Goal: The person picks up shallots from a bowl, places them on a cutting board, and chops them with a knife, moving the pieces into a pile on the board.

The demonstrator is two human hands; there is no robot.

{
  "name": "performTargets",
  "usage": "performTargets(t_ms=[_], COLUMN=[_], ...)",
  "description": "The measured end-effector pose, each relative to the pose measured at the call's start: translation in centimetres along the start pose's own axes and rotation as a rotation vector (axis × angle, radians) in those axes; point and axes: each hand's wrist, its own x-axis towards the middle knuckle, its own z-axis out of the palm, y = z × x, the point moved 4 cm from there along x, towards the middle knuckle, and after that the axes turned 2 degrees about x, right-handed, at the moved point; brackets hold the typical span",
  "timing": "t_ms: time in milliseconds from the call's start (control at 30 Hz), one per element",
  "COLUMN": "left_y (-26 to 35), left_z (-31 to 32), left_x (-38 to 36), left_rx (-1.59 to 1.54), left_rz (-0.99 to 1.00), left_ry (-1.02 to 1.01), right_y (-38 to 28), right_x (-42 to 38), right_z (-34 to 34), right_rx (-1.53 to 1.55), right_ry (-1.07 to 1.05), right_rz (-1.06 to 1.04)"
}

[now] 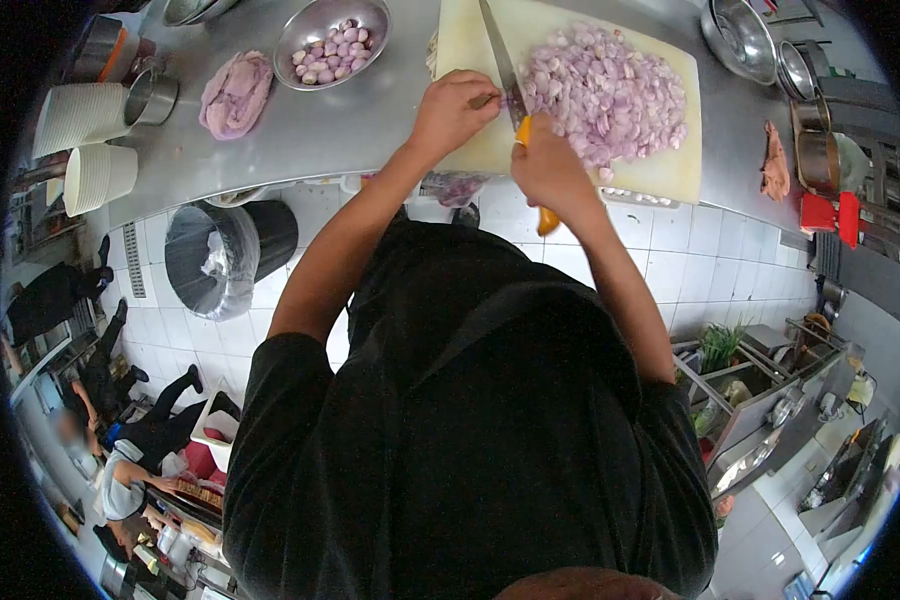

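Our right hand [553, 165] grips the orange-handled knife [510, 85]; our left hand [453, 108] pins a shallot at the blade on the cutting board [670, 170], at the bench's [370, 120] near edge, beside the sliced shallots [610, 95].

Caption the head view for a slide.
Right hand works a knife beside the left hand on a cutting board heaped with chopped shallots.

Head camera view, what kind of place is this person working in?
Most likely a commercial kitchen. A stainless steel counter holds a large cutting board heaped with chopped shallots, a metal bowl of peeled shallots and stacked white containers. The floor is white tile, with other people working nearby.
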Motion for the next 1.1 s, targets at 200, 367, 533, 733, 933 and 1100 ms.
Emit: performTargets(t_ms=[200,367,533,733,933,1100], left_y=[-0.3,-0.3,0.1,0.0,-0.2,-0.1], left_z=[0.2,0.1,0.2,0.0,0.2,0.1], left_x=[-0.1,-0.1,-0.2,-0.1,0.0,-0.3], left_rx=[0.021,0.005,-0.010,0.022,0.048,0.066], left_rz=[0.037,0.039,0.023,0.036,0.048,0.068], left_ry=[0.013,0.021,0.019,0.010,-0.004,0.010], right_y=[-2.5,-0.9,-0.8,-2.8,-3.4,-1.0], right_x=[-2.0,-0.6,0.2,-1.4,-0.9,0.7], right_z=[-3.1,-0.7,-1.1,-2.0,-2.3,0.4], right_rx=[0.091,0.057,0.103,0.113,0.037,0.005], right_ry=[-0.075,0.027,-0.020,-0.011,-0.072,0.071], right_rz=[0.054,-0.011,0.012,0.058,0.062,-0.051])
